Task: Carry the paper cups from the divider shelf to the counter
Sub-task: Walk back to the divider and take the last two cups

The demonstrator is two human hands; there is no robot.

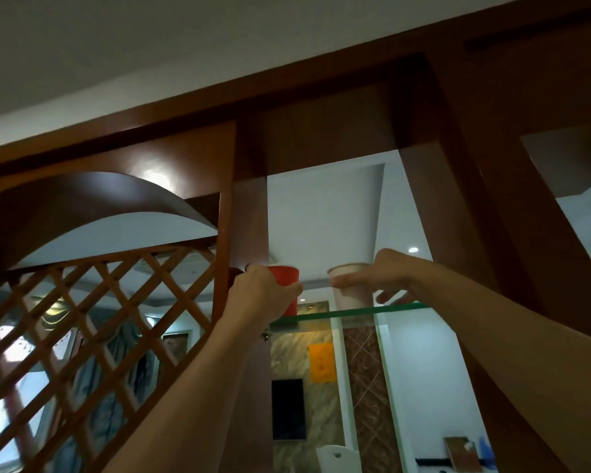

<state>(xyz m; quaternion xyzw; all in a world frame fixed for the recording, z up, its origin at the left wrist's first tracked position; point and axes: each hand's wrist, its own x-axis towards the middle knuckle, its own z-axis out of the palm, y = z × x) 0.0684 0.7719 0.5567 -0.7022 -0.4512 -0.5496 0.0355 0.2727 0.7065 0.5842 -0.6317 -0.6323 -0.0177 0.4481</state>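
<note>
A red paper cup (288, 276) and a pale beige paper cup (350, 295) stand on a glass shelf (400, 308) high in a wooden divider, seen from below. My left hand (257, 295) grips the red cup, its fingers wrapped round the side. On the right, my right hand (381, 278) holds the beige cup, with the thumb across its front and the other fingers behind it. Both arms reach upward. The cup bottoms are level with the shelf; I cannot tell whether they touch it.
Dark wooden posts (458, 206) frame the shelf opening on both sides. A wooden lattice panel (93, 322) fills the lower left. Beyond the divider are a black wall screen (287, 409), an orange sheet (321, 363) and a white chair back (336, 457).
</note>
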